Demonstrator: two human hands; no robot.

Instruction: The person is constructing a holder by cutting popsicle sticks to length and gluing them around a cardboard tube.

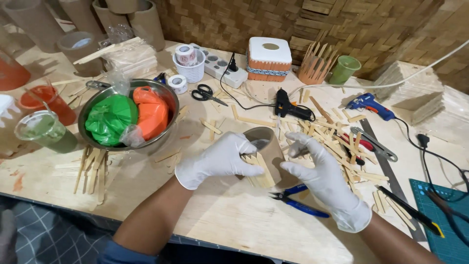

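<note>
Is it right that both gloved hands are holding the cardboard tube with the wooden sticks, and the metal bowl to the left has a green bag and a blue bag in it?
Not quite. In the head view the metal bowl holds a green bag and an orange bag, not a blue one. The rest stands: the left hand and right hand, both gloved, hold the cardboard tube with the wooden sticks.

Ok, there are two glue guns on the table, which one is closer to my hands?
The black glue gun, lying just behind the cardboard tube that your hands hold. The blue glue gun lies farther off to the right, past the scattered wooden sticks.
</note>
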